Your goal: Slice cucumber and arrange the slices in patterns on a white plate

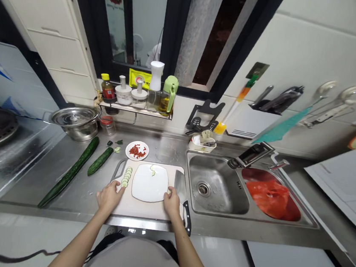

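Note:
A white square plate (150,188) lies on the pale cutting board (139,209), with a thin curved piece of cucumber near its far edge. My right hand (172,202) pinches the plate's right rim between thumb and fingers. Left of the plate, a row of overlapping cucumber slices (127,175) rests on the board. My left hand (110,196) is at the near end of that row, its fingers apart and the thumb close to the last slice. A knife (187,218) lies along the board's right side, its blade partly hidden by my right hand.
Left on the counter are a long cucumber (72,173), a shorter cut cucumber (100,161) and a lidded steel pot (80,130). Behind the board is a small plate (147,147) of chopped red pieces. A double sink (217,210) holds a red bag (269,197) in its right basin.

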The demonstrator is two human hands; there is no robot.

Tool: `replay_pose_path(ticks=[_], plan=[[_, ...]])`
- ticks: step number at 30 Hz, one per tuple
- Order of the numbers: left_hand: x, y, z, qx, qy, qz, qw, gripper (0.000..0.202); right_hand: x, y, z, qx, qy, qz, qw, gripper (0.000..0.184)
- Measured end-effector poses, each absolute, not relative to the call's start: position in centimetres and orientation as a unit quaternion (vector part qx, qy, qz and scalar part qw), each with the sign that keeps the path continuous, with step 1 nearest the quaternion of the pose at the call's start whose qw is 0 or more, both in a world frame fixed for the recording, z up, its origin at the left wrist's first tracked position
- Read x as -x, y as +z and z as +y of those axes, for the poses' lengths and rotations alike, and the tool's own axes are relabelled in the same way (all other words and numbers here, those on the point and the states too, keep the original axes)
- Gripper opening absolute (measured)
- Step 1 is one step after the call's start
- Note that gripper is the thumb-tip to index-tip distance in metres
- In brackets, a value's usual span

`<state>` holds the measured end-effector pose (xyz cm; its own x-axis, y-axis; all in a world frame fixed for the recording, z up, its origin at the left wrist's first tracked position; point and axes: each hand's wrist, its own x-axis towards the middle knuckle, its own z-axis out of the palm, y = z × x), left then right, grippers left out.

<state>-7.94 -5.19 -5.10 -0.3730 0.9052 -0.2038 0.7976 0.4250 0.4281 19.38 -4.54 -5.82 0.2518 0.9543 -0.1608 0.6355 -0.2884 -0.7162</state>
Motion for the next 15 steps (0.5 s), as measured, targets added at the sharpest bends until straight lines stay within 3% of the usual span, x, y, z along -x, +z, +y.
replay_pose_path(ticks=[15], plan=[[8.04, -6.17, -5.01, -0.493, 0.192, 0.818, 0.227, 0.021, -20.14, -5.36, -5.05, 0.737, 0.266, -0.519, 0.342, 0.042]])
